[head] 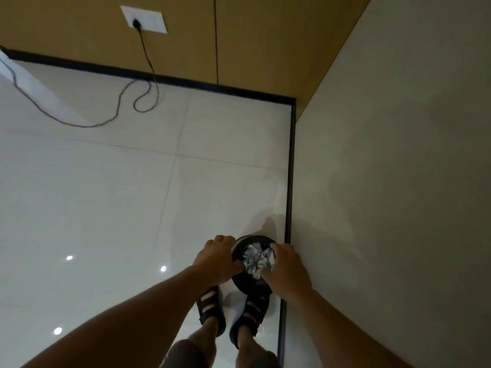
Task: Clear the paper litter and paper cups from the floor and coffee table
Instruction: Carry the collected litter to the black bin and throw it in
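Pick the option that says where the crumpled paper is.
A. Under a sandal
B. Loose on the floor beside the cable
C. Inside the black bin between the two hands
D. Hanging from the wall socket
C: the crumpled paper sits inside the black bin by the wall, with the left hand gripping the bin's left rim and the right hand over its right side.

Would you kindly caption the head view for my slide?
Left hand grips black bin; right hand touches crumpled paper inside it.
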Demonstrator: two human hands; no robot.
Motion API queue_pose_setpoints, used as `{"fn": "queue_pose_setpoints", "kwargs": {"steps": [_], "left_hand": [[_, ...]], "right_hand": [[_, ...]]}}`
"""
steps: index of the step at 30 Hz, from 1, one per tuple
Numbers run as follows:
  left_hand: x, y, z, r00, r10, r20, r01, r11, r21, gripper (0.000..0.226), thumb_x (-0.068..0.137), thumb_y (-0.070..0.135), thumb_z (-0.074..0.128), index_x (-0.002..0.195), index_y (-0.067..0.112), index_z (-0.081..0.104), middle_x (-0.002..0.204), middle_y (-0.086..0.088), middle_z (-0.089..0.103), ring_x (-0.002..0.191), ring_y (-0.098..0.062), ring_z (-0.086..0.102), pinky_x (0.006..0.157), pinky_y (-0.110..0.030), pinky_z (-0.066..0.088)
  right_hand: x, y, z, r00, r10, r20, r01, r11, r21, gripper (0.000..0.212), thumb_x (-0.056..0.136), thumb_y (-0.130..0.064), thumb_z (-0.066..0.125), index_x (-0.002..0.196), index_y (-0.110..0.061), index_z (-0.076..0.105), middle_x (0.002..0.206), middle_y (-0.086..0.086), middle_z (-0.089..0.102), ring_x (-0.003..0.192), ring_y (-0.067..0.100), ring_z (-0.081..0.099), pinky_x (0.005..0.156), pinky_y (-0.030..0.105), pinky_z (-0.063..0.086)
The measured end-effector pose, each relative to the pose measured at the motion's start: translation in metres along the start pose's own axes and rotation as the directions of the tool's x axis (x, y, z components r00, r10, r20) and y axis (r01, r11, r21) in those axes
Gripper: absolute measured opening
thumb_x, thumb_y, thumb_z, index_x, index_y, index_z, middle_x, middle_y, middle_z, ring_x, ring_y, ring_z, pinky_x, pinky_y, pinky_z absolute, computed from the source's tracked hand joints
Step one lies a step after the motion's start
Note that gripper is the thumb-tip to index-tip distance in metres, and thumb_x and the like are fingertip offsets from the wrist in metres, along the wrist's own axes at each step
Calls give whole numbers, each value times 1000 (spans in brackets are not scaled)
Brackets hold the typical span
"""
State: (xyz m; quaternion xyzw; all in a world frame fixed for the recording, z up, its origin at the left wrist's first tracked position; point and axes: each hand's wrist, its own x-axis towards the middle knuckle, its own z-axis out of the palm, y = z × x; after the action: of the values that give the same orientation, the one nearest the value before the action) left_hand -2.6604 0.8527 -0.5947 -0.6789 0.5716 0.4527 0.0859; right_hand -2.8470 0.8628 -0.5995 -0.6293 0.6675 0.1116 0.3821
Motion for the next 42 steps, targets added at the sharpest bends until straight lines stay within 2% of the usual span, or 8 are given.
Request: {"fn": "queue_pose_setpoints", "kwargs": {"steps": [3,8,17,23,28,32,39,42], "left_hand": [[-50,3,-46,997,-43,-68,40,998,-46,73,83,43,65,145,23,33,148,-2,36,133,-24,36,103,-38,40],[-130,-10,-83,965,-147,-215,119,983,-138,72,84,45,62,146,21,33,148,-6,38,132,-26,39,102,-40,42],[-270,-79,-60,835,-441,-328,278,854,-441,71,84,46,60,145,21,34,147,-4,38,132,-24,38,104,-38,40],[-390,-167,-18,638,-688,-345,312,641,-701,71,84,43,60,145,19,34,147,-5,39,131,-24,41,103,-37,41],[-501,-245,44,459,-837,-299,282,456,-844,70,83,44,61,145,20,35,144,-4,41,127,-23,45,99,-35,43],[-597,-308,116,353,-908,-224,255,324,-911,71,82,43,60,145,20,35,145,-4,40,128,-24,44,100,-36,42],[-720,-384,206,201,-975,-91,206,133,-970,71,83,43,60,145,20,34,144,-5,41,122,-24,48,97,-36,45],[-761,-414,238,132,-991,-30,165,52,-985,71,84,43,60,145,20,34,145,-4,40,128,-24,43,101,-36,42]], "right_hand": [[-25,-41,-46,997,-74,-8,74,997,-15,64,91,-39,59,147,-23,34,149,2,32,133,24,37,104,36,41],[-63,-98,-81,966,-258,30,259,951,-167,67,90,-45,57,148,-24,32,148,3,33,131,24,38,99,38,44],[-132,-202,-51,821,-476,315,571,683,-456,72,91,-50,55,151,-22,27,148,6,33,131,27,37,101,37,42],[-212,-299,33,631,-595,497,768,385,-512,69,89,-50,57,148,-23,33,144,5,36,130,26,39,100,37,42],[-311,-365,132,453,-618,643,863,122,-490,69,89,-50,55,148,-23,32,144,5,36,130,27,39,101,39,40],[-406,-401,229,323,-593,737,897,-58,-439,69,90,-50,55,149,-22,31,146,5,35,132,27,37,104,39,39],[-537,-437,364,140,-525,840,913,-259,-314,69,90,-48,56,149,-23,32,147,5,35,132,25,37,102,38,40],[-584,-453,415,61,-475,878,896,-362,-258,69,90,-48,56,149,-23,32,146,4,35,132,25,37,101,38,42]]}}
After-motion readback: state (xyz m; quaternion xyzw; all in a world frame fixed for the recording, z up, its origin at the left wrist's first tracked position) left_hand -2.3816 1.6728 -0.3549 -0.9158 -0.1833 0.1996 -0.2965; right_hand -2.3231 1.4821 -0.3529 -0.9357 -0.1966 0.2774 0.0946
